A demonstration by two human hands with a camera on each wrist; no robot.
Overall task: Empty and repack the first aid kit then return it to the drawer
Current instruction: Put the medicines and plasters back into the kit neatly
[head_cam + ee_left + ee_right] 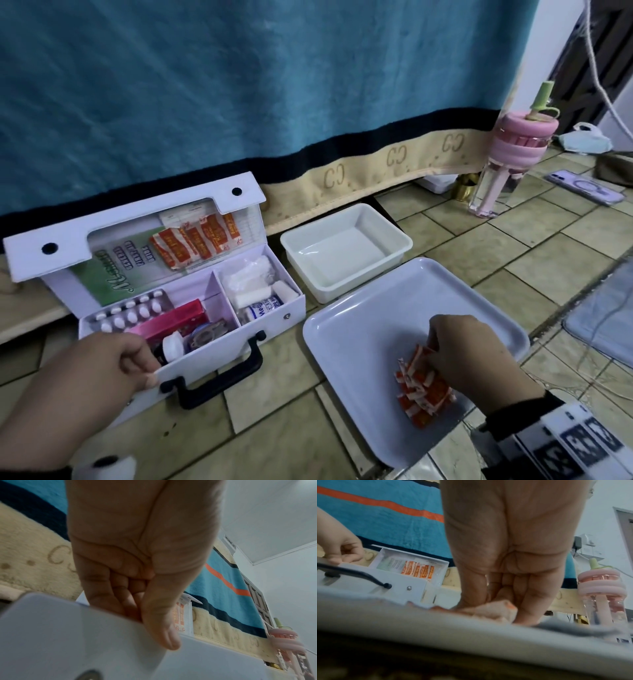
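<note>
The white first aid kit (226,346) stands open on the tiled floor at the left, its lid (137,219) leaning back. My left hand (150,365) grips its front wall, thumb outside and fingers inside (120,601). Inside lie a blister pack (130,313), a pink box (171,323), a small white-capped bottle (173,346), a tape roll (205,332) and gauze rolls (260,291). More orange plasters (195,240) sit in the lid. My right hand (432,347) pinches a bunch of orange-and-white plaster strips (423,390) that touches the flat white tray (359,335).
A deep white tub (346,250) stands behind the tray. A pink water bottle (507,161) and a phone (582,186) are at the far right. A blue blanket (274,85) hangs behind everything. A grey mat (603,325) lies to the right.
</note>
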